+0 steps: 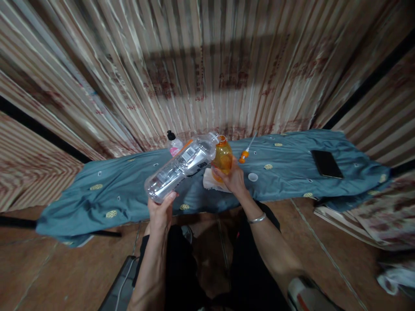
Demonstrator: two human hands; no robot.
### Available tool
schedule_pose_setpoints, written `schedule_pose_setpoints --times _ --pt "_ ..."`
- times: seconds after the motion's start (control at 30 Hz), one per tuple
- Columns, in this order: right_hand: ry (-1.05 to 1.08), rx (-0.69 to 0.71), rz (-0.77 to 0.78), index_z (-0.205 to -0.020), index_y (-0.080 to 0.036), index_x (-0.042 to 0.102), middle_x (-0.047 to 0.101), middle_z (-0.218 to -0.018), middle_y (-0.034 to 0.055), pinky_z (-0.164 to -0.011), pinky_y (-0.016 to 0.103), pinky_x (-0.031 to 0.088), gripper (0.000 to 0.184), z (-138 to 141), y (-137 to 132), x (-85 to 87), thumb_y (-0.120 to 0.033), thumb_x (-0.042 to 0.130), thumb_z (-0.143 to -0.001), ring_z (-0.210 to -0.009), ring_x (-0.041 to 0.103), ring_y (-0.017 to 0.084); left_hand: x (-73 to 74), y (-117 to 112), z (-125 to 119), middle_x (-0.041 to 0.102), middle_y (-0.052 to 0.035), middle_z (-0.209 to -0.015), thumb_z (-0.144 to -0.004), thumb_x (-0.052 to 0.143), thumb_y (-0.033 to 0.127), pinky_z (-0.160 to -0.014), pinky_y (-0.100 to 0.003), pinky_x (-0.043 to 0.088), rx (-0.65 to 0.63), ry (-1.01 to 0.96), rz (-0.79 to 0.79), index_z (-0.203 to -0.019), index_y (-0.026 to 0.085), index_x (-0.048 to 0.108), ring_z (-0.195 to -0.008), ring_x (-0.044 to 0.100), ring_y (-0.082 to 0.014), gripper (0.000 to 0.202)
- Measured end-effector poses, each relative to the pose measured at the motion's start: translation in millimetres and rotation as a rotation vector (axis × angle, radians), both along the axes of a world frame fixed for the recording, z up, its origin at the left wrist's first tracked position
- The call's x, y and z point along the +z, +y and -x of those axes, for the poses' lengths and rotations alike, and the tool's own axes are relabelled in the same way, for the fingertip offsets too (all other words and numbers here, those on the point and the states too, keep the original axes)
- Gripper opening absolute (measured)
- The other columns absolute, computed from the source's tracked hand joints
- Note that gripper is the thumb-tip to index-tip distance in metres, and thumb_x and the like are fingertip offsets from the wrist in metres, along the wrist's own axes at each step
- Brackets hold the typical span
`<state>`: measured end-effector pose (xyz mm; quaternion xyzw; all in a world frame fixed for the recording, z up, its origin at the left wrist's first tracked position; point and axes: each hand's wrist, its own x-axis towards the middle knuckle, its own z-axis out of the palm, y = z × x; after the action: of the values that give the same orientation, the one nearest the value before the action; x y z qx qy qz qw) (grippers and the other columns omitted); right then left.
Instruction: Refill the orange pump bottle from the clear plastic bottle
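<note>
My left hand [161, 210] is closed round the base of a clear plastic water bottle [181, 166], which is tipped nearly flat with its open mouth over a small orange bottle [222, 157]. My right hand [231, 178] grips the orange bottle from below and holds it upright above a folded white cloth [210, 181] on the blue sheet [285, 164]. A white cap [253, 176] lies on the sheet just right of my right hand.
A pink bottle with a black cap [173, 144] stands behind the clear bottle. An orange-handled tool [245, 153] and a black phone [326, 164] lie on the sheet to the right. Striped boards form the wall behind. Patterned boards [369, 220] lie at right.
</note>
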<state>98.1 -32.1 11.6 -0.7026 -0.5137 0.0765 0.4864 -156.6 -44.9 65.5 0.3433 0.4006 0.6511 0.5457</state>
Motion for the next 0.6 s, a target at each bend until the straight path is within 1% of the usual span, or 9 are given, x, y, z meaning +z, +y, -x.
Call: schedule_pose_setpoints --times 0.17,0.33,0.43,0.5,0.6 --pt "0.026 -0.01 0.007 -0.149 -0.012 0.047 0.078 -0.124 0.0212 -0.09 0.048 0.062 0.081 -3 0 6.2 -0.052 0.076 -0.085 -0.108 0.078 0.039 4.6 6 -7 0.075 -0.0006 -0.082 -0.04 0.103 0.032 -0.062 -0.024 0.056 -0.026 -0.015 -0.003 -0.094 0.02 0.076 -0.07 0.069 -0.0145 0.061" --pt "0.056 -0.017 0.028 -0.149 -0.011 0.047 0.077 -0.123 0.0209 -0.093 0.049 0.061 0.081 -2 1 20.8 -0.045 0.078 -0.082 -0.11 0.077 0.04 15.7 15 -9 0.077 -0.0037 -0.087 -0.039 0.104 0.036 -0.062 -0.025 0.054 -0.028 -0.026 -0.011 -0.094 0.019 0.077 -0.074 0.069 -0.0168 0.063" --pt "0.062 -0.012 0.021 -0.145 -0.014 0.05 0.077 -0.123 0.0193 -0.092 0.049 0.061 0.076 -1 2 27.7 -0.047 0.078 -0.082 -0.11 0.077 0.039 20.6 22 -8 0.079 -0.0036 -0.089 -0.041 0.103 0.043 -0.061 -0.024 0.054 -0.014 -0.035 -0.013 -0.094 0.021 0.078 -0.074 0.07 -0.017 0.063" --pt "0.062 -0.008 0.013 -0.143 -0.015 0.051 0.078 -0.122 0.0187 -0.092 0.049 0.061 0.075 0 4 29.6 -0.048 0.078 -0.082 -0.11 0.077 0.039 21.9 28 -8 0.079 -0.0029 -0.09 -0.043 0.103 0.045 -0.062 -0.025 0.054 -0.007 -0.041 -0.012 -0.096 0.023 0.078 -0.074 0.071 -0.017 0.063" --pt "0.053 -0.008 0.007 -0.144 -0.013 0.05 0.078 -0.12 0.0188 -0.091 0.048 0.061 0.076 1 9 29.3 -0.049 0.078 -0.083 -0.109 0.077 0.038 21.8 37 -10 0.079 -0.0015 -0.087 -0.044 0.102 0.044 -0.063 -0.025 0.054 -0.002 -0.05 -0.006 -0.096 0.023 0.077 -0.072 0.072 -0.0168 0.061"
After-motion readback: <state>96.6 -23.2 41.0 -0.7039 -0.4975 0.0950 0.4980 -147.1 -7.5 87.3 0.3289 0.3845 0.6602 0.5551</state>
